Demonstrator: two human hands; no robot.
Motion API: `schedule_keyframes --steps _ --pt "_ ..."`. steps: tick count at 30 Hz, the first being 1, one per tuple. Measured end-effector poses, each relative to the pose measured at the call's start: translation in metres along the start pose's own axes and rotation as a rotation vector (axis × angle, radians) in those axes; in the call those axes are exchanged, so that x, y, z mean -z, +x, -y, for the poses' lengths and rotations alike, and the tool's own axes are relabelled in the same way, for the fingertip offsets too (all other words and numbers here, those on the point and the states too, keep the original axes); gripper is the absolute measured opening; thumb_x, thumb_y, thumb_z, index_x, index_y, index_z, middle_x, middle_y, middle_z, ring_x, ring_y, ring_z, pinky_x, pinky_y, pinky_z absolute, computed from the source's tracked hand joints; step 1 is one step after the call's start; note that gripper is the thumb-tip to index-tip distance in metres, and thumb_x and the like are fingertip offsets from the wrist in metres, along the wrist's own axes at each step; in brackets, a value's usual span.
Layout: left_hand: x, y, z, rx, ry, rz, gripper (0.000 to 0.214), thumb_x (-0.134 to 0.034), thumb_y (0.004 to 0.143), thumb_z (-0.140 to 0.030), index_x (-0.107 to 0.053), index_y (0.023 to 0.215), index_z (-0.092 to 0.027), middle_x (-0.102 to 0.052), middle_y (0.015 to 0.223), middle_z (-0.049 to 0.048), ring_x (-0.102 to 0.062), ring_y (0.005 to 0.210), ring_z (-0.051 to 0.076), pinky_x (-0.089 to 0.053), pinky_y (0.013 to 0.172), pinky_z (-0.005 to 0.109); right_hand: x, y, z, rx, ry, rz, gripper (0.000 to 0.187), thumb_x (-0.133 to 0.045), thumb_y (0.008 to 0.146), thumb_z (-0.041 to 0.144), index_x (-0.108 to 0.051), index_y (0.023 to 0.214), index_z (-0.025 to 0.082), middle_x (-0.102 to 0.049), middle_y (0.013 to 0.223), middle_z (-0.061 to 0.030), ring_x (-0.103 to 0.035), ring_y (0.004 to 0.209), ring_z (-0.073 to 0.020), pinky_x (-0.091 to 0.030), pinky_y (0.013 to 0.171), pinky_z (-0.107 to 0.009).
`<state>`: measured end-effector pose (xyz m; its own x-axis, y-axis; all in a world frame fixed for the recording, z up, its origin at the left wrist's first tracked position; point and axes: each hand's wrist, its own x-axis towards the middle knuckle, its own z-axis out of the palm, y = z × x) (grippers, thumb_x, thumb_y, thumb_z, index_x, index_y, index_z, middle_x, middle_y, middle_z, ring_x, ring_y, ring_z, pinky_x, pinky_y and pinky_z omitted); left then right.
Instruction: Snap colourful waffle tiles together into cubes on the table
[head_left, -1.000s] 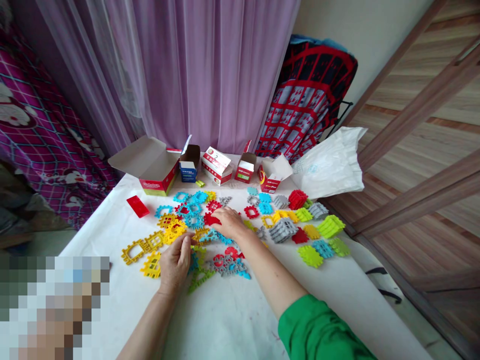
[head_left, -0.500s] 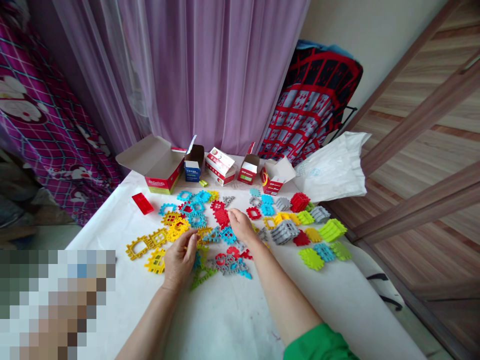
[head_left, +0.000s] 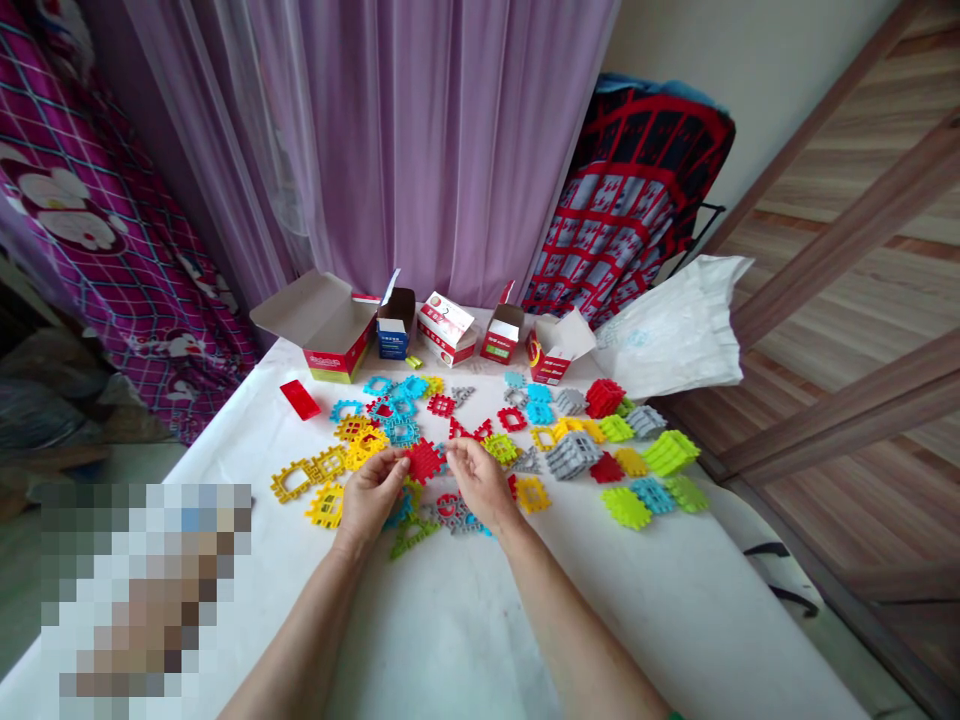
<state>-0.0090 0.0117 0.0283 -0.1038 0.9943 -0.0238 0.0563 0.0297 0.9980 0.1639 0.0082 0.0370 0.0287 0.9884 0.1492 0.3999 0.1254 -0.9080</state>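
Note:
Between my hands is a solid red interlocking building tile (head_left: 425,462) with notched edges. My left hand (head_left: 370,492) pinches its left edge between thumb and fingers. My right hand (head_left: 482,482) has its fingertips closed at the tile's right edge, where a bit of blue shows. Below lie loose tiles, partly hidden by the hands: a green triangular frame (head_left: 412,540) and a grey and red cluster (head_left: 448,510). A yellow window tile (head_left: 325,507) lies left of my left hand, and a lime tile (head_left: 501,449) sits just beyond my right hand.
Opened cardboard boxes (head_left: 341,350) line the table's back edge, with a white bag (head_left: 667,335) at the right. Stacked grey tiles (head_left: 574,457) and lime tiles (head_left: 671,453) stand on the right. A red rectangular piece (head_left: 300,400) lies at the left.
My right hand has brought the solid red tile nearer and slightly left, to meet my left hand. A red window tile stays behind at the back. The view has shifted slightly.

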Motion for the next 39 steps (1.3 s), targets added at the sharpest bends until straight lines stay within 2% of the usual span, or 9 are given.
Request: schedule_keyframes --steps 3,7,17,23,27,31,32,35,39 --pt "0.001 0.0 -0.003 0.021 -0.022 -0.006 0.055 -0.071 0.064 -0.065 -0.066 0.09 -0.017 -0.053 0.05 -0.0067 -0.047 0.04 0.008 -0.035 0.038 0.019 -0.001 -0.017 0.006 0.17 -0.284 -0.096 0.046 -0.067 0.081 0.037 -0.06 0.124 0.02 -0.068 0.116 -0.0111 -0.065 0.098 -0.0229 -0.053 0.091 -0.037" --pt "-0.001 -0.001 -0.005 0.032 -0.037 -0.005 0.053 -0.072 0.062 -0.064 -0.064 0.088 -0.018 -0.052 0.05 -0.0071 -0.046 0.04 0.008 -0.035 0.039 0.019 -0.009 -0.03 0.01 0.217 -0.534 -0.151 0.059 -0.075 0.075 0.035 -0.059 0.129 0.018 -0.063 0.124 -0.0149 -0.058 0.116 -0.0294 -0.048 0.101 -0.043" --pt "-0.002 -0.002 -0.007 0.039 -0.023 -0.008 0.053 -0.074 0.06 -0.064 -0.064 0.085 -0.018 -0.054 0.05 -0.006 -0.048 0.041 0.009 -0.037 0.041 0.02 -0.018 -0.033 0.003 0.288 -0.612 -0.251 0.047 -0.073 0.078 0.038 -0.063 0.12 0.019 -0.065 0.116 -0.0124 -0.06 0.109 -0.0271 -0.049 0.095 -0.04" --pt "0.001 -0.006 -0.011 0.019 -0.005 0.048 0.067 -0.062 0.064 -0.079 -0.067 0.091 -0.017 -0.061 0.056 -0.0014 -0.05 0.043 0.011 -0.036 0.04 0.023 -0.007 -0.038 0.006 0.358 -0.619 -0.358 0.044 -0.071 0.078 0.042 -0.063 0.113 0.017 -0.068 0.107 -0.011 -0.062 0.101 -0.0262 -0.051 0.089 -0.039" --pt "0.005 -0.005 -0.009 -0.03 0.076 0.037 0.076 -0.052 0.068 -0.085 -0.068 0.096 -0.016 -0.07 0.068 0.0043 -0.052 0.047 0.013 -0.037 0.04 0.024 0.04 -0.055 -0.002 0.387 -0.64 -0.52 0.043 -0.066 0.083 0.046 -0.062 0.114 0.017 -0.067 0.11 -0.012 -0.062 0.103 -0.0257 -0.051 0.091 -0.04" --pt "0.006 -0.003 -0.004 -0.033 0.101 0.043 0.074 -0.05 0.071 -0.083 -0.07 0.098 -0.017 -0.071 0.07 0.0046 -0.051 0.047 0.013 -0.037 0.04 0.024 0.124 -0.081 -0.035 0.325 -0.777 -0.749 0.041 -0.065 0.084 0.047 -0.063 0.112 0.017 -0.066 0.109 -0.0127 -0.062 0.102 -0.0262 -0.05 0.091 -0.042" --pt "0.006 -0.002 -0.002 -0.036 0.104 0.038 0.074 -0.05 0.071 -0.083 -0.07 0.097 -0.017 -0.071 0.071 0.0047 -0.052 0.048 0.014 -0.038 0.04 0.024 0.145 -0.086 -0.045 0.278 -0.828 -0.826 0.04 -0.065 0.083 0.048 -0.065 0.109 0.017 -0.066 0.109 -0.0134 -0.061 0.102 -0.0273 -0.05 0.092 -0.043" --pt "0.006 -0.001 0.001 -0.053 0.122 0.014 0.073 -0.052 0.069 -0.083 -0.071 0.094 -0.017 -0.071 0.072 0.0051 -0.055 0.05 0.015 -0.04 0.041 0.024 0.191 -0.091 -0.071 0.032 -0.977 -0.867 0.038 -0.067 0.08 0.049 -0.07 0.101 0.018 -0.063 0.118 -0.0148 -0.058 0.108 -0.031 -0.046 0.094 -0.047" --pt "0.007 0.0 0.004 -0.07 0.156 0.01 0.069 -0.052 0.07 -0.082 -0.071 0.088 -0.019 -0.07 0.068 0.0029 -0.052 0.046 0.013 -0.043 0.041 0.024 0.208 -0.079 -0.089 -0.237 -1.039 -0.805 0.035 -0.066 0.08 0.047 -0.074 0.101 0.021 -0.055 0.133 -0.015 -0.049 0.121 -0.0346 -0.041 0.097 -0.051"
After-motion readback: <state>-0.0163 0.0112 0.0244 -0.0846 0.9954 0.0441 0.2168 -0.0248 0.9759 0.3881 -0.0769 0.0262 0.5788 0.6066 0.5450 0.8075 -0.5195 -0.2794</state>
